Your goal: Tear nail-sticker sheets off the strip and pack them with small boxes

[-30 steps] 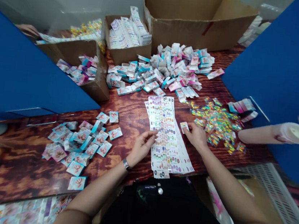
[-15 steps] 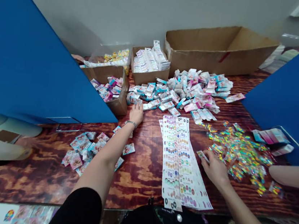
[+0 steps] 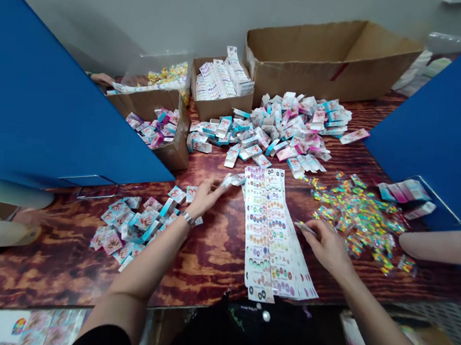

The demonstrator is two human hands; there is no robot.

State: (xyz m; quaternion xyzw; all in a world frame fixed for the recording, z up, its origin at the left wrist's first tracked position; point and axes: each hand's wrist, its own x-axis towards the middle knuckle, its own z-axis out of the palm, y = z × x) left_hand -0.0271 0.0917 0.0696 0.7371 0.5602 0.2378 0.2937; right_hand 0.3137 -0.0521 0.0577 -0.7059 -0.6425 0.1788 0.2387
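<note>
My left hand pinches a small box just left of the top of the sticker sheets. To the right of the sheets, my right hand holds a small flat packet between thumb and fingers. Long printed sticker sheets lie overlapped and slightly fanned between my hands. Behind them spreads a heap of small pink, blue and white boxes. More boxes are piled left of my left forearm. Small bags of yellow and green pieces lie beyond my right hand.
Cardboard boxes stand at the back: a large one, one with sticker strips, one with small boxes. Blue partitions flank both sides. Other people's arms reach in at left and right.
My left hand has come from the edge of the box heap toward the sheets and now has a small box. The right hand still holds its packet. The camera view has shifted slightly.
</note>
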